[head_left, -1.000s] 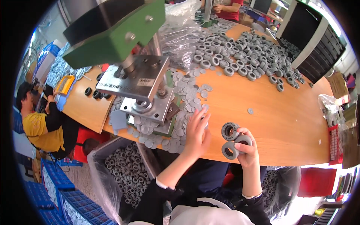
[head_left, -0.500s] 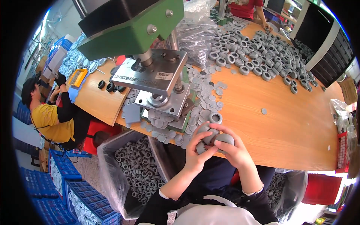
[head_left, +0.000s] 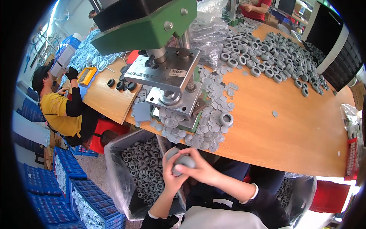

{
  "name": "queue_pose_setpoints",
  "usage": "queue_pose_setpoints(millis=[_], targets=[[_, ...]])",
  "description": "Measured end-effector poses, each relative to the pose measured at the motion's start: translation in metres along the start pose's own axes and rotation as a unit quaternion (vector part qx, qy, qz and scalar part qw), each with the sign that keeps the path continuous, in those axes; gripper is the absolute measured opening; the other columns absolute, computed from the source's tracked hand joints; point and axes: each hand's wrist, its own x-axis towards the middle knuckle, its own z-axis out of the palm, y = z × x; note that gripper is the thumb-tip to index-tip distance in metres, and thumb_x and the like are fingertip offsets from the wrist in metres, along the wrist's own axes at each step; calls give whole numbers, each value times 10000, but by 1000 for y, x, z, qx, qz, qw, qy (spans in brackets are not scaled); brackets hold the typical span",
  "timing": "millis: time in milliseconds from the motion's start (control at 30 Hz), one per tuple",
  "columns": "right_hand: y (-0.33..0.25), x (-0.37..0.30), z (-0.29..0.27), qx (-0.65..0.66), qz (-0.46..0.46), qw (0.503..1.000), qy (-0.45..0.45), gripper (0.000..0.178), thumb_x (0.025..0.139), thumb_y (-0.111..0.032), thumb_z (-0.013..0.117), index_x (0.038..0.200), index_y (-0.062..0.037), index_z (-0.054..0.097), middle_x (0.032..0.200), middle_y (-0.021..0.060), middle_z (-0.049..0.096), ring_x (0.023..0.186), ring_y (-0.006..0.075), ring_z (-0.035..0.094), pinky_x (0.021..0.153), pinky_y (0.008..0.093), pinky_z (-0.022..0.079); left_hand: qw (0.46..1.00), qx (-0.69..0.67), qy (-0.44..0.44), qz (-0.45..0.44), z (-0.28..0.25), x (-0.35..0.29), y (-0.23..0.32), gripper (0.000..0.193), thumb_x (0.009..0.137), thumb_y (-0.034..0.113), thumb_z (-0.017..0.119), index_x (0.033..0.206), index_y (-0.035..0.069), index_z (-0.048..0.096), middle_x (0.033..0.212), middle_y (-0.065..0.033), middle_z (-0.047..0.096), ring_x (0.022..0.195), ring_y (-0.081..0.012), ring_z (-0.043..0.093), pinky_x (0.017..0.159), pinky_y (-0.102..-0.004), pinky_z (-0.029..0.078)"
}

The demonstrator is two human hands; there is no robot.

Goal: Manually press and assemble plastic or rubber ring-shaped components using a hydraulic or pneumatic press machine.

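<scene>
Both hands are together above the near edge of the bin, closed around a few smooth, rounded grey rings. My left hand (head_left: 172,176) has its fingers wrapped round them from the left. From the right, my right hand (head_left: 200,170) presses its thumb and fingers on a grey ring (head_left: 187,162). Fingers hide parts of the rings, so their exact number is unclear. Just below is a plastic-lined bin (head_left: 116,170) heaped with similar grey rings (head_left: 143,164). A single grey ring (head_left: 226,120) rests on the table beside many flat grey discs (head_left: 213,103).
A green press (head_left: 145,28) with a steel die (head_left: 164,70) stands over the table (head_left: 274,141). A large pile of grey rings (head_left: 267,57) covers the far side. A co-worker in yellow (head_left: 63,108) sits left, near blue crates (head_left: 95,204); another in red (head_left: 255,11) works at the back.
My hands have moved left and down from the table edge to above the bin, still holding grey rings. The view has shifted slightly. The far co-worker's hands have come up off the table.
</scene>
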Motion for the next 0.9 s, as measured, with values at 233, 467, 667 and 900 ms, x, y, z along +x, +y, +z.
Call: queue_pose_setpoints(millis=[233,467,667,900], targets=[[54,24,46,77,116,984,-112,723,743,-242,737,1291,-86,292,1121,110,466,1090,169,453,902,307,391,989,72,56,-112,-44,-45,-27,578,613,126,754,1138,44,527,1224,-155,407,1145,-284,447,925,-375,392],[83,29,42,275,252,926,-62,696,780,-299,690,1317,-28,341,1265,148,440,1174,219,436,980,362,347,943,-99,205,-244,-55,-68,-61,551,675,-5,707,1178,2,482,1111,-115,500,1009,-214,523,845,-319,446],[53,2,-19,94,206,974,-6,460,831,-288,619,1181,-13,506,1139,91,558,1076,181,508,887,308,401,880,-96,317,-340,-131,-119,-143,599,730,67,713,1258,22,434,1102,-116,537,968,-257,571,795,-320,480],[-19,-106,-98,0,150,984,94,355,852,-147,575,1155,28,512,1089,116,586,1044,180,545,862,283,429,763,315,-51,-563,-202,-228,-240,614,732,359,692,1201,6,510,1106,-191,577,1004,-304,567,862,-338,439]])
